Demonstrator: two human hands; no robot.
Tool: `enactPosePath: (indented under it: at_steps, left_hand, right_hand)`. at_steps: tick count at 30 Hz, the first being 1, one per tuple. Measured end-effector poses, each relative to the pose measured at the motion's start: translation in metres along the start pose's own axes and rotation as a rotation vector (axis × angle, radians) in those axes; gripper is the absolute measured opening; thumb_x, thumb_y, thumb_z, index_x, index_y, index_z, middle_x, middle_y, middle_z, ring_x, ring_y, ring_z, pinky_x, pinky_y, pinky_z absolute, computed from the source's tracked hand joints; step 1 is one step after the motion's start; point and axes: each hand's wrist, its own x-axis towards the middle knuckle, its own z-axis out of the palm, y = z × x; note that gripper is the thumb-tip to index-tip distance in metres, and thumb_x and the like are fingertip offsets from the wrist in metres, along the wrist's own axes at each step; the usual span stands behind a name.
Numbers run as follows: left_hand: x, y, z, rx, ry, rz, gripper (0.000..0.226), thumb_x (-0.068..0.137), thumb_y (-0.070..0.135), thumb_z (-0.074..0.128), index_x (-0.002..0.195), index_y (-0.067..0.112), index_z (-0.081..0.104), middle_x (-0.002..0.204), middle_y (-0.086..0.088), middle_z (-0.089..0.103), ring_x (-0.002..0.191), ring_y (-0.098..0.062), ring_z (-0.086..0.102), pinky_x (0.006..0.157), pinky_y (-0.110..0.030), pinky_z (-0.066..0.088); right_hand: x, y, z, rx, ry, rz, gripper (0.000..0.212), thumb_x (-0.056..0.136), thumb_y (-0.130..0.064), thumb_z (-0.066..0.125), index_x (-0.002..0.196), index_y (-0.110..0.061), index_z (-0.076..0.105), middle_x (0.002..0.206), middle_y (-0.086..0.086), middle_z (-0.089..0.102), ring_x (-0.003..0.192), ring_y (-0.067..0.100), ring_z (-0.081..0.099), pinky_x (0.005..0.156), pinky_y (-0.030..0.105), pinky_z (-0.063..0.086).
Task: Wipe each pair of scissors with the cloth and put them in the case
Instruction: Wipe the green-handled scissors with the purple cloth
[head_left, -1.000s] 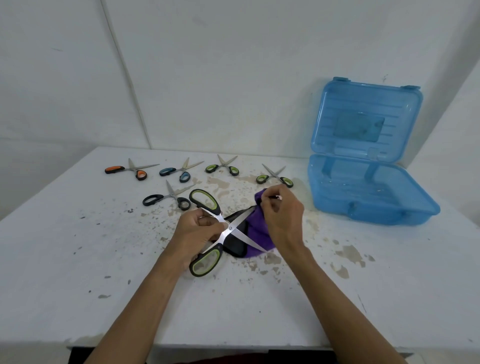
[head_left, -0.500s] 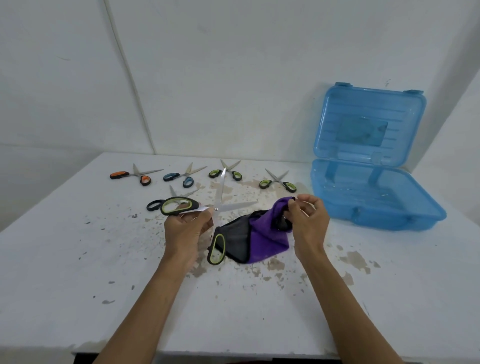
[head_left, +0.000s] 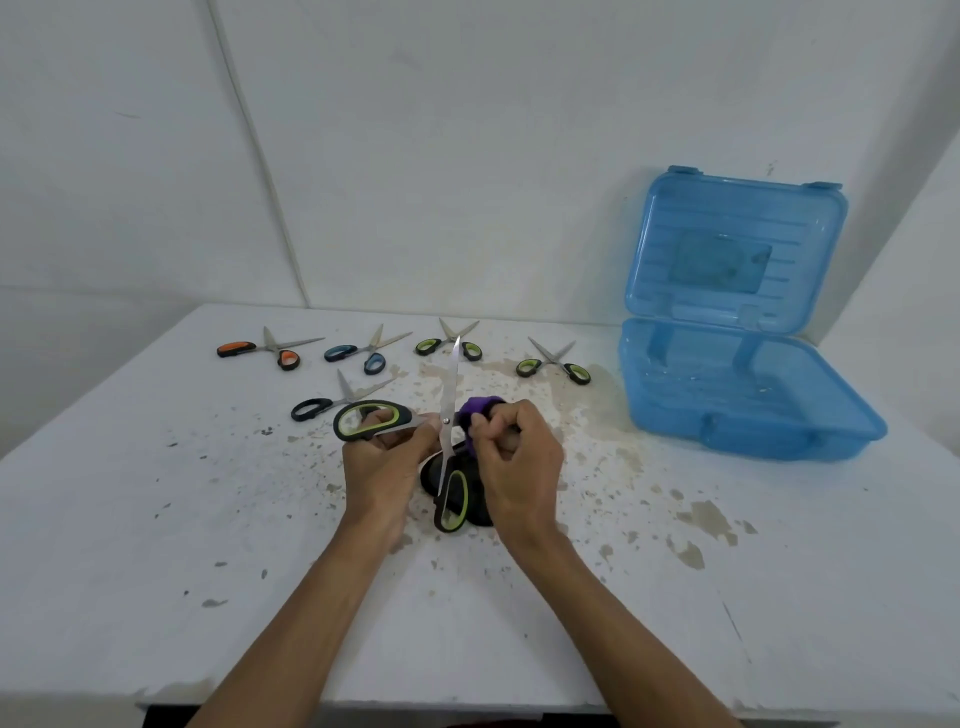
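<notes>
My left hand (head_left: 387, 467) grips large green-and-black scissors (head_left: 448, 410) near the pivot, blades spread wide; one blade points up and away, one handle hangs down toward me. My right hand (head_left: 519, 457) is shut on a purple-and-black cloth (head_left: 480, 408), pressed against the other blade right at the pivot; that blade is hidden under the cloth and fingers. Several smaller scissors lie on the table behind: orange (head_left: 265, 351), blue (head_left: 363, 353), black (head_left: 332, 402), and two green pairs (head_left: 452, 343) (head_left: 553, 364). The blue plastic case (head_left: 748, 395) stands open at the right, its tray holding nothing.
The white table (head_left: 208, 519) has chipped, stained patches around my hands. Its front edge runs just below my forearms. A white wall rises close behind the row of scissors and the case's raised lid (head_left: 727, 249).
My right hand has brought the cloth left from the table up onto the blade by the pivot. The scissors stay spread, held slightly higher and closer to my right hand.
</notes>
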Motion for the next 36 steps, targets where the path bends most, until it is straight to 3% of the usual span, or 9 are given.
enactPosePath:
  at_steps: [4, 8, 13, 16, 19, 22, 28, 31, 36]
  left_hand:
    - [-0.001, 0.0, -0.002, -0.067, -0.011, 0.0, 0.01, 0.084, -0.002, 0.078, 0.086, 0.003, 0.07, 0.077, -0.007, 0.077, 0.074, -0.02, 0.075, 0.071, -0.031, 0.061]
    - [0.003, 0.0, -0.003, -0.116, 0.007, -0.032, 0.013, 0.083, -0.003, 0.079, 0.08, 0.006, 0.071, 0.08, -0.009, 0.077, 0.083, -0.028, 0.075, 0.08, -0.04, 0.062]
    - [0.008, 0.003, -0.002, -0.271, 0.002, -0.064, 0.013, 0.084, -0.007, 0.075, 0.083, 0.005, 0.071, 0.081, -0.009, 0.077, 0.082, -0.024, 0.074, 0.07, -0.029, 0.061]
    - [0.01, 0.006, -0.002, -0.316, 0.028, -0.031, 0.014, 0.084, -0.007, 0.076, 0.084, 0.006, 0.07, 0.082, -0.007, 0.077, 0.085, -0.024, 0.074, 0.072, -0.029, 0.062]
    - [0.005, 0.012, 0.002, -0.089, 0.064, 0.179, 0.019, 0.082, -0.006, 0.078, 0.087, 0.01, 0.07, 0.081, -0.001, 0.079, 0.086, -0.021, 0.077, 0.075, -0.03, 0.062]
    - [0.002, 0.017, 0.003, 0.224, 0.023, 0.652, 0.021, 0.081, -0.005, 0.08, 0.09, 0.01, 0.07, 0.086, 0.003, 0.077, 0.087, -0.012, 0.075, 0.079, -0.021, 0.058]
    - [0.021, 0.004, -0.002, 0.86, -0.105, 1.494, 0.007, 0.093, 0.01, 0.073, 0.086, 0.008, 0.072, 0.087, -0.001, 0.074, 0.077, -0.019, 0.069, 0.079, -0.041, 0.051]
    - [0.019, -0.004, 0.004, 0.976, -0.116, 1.614, 0.014, 0.094, 0.017, 0.071, 0.082, 0.011, 0.071, 0.081, 0.001, 0.071, 0.074, -0.018, 0.068, 0.082, -0.044, 0.048]
    - [0.024, -0.011, 0.0, 0.977, -0.122, 1.582, 0.025, 0.101, 0.024, 0.057, 0.086, 0.01, 0.072, 0.085, 0.002, 0.072, 0.079, -0.018, 0.07, 0.089, -0.046, 0.047]
  right_hand:
    - [0.015, 0.008, -0.015, -0.037, 0.076, 0.071, 0.02, 0.092, -0.005, 0.069, 0.079, -0.009, 0.055, 0.074, 0.004, 0.062, 0.063, 0.002, 0.053, 0.058, 0.014, 0.048]
    - [0.029, 0.02, -0.029, -0.053, 0.149, 0.185, 0.021, 0.093, -0.009, 0.069, 0.08, -0.011, 0.053, 0.074, 0.002, 0.063, 0.062, 0.006, 0.057, 0.06, 0.014, 0.048]
    - [0.026, 0.022, -0.034, 0.089, -0.002, 0.306, 0.011, 0.094, -0.005, 0.067, 0.092, -0.011, 0.058, 0.089, 0.001, 0.07, 0.075, 0.012, 0.075, 0.069, 0.021, 0.06]
    - [0.024, 0.028, -0.032, -0.088, -0.17, 0.248, 0.013, 0.091, -0.012, 0.072, 0.095, -0.02, 0.061, 0.086, -0.004, 0.072, 0.074, 0.01, 0.071, 0.068, 0.019, 0.056]
    - [0.02, 0.033, -0.029, -0.299, -0.282, 0.158, 0.009, 0.091, -0.022, 0.073, 0.096, -0.025, 0.066, 0.084, -0.013, 0.069, 0.075, 0.004, 0.064, 0.068, 0.016, 0.051]
    - [0.018, 0.025, -0.028, -0.416, -0.167, 0.044, 0.004, 0.094, -0.032, 0.068, 0.095, -0.029, 0.068, 0.089, -0.016, 0.064, 0.08, 0.0, 0.059, 0.069, 0.012, 0.045]
    - [0.015, -0.01, -0.031, 0.286, -0.375, 0.389, 0.051, 0.101, -0.047, 0.05, 0.091, 0.0, 0.07, 0.073, 0.014, 0.07, 0.053, 0.021, 0.056, 0.047, 0.027, 0.042]
    - [0.016, -0.015, -0.034, 0.361, -0.509, 0.527, 0.063, 0.093, -0.055, 0.055, 0.097, 0.007, 0.066, 0.073, 0.015, 0.068, 0.054, 0.02, 0.058, 0.048, 0.026, 0.041]
    - [0.018, -0.016, -0.04, 0.427, -0.559, 0.534, 0.035, 0.093, -0.033, 0.066, 0.091, 0.002, 0.07, 0.08, 0.016, 0.071, 0.054, 0.02, 0.058, 0.05, 0.022, 0.046]
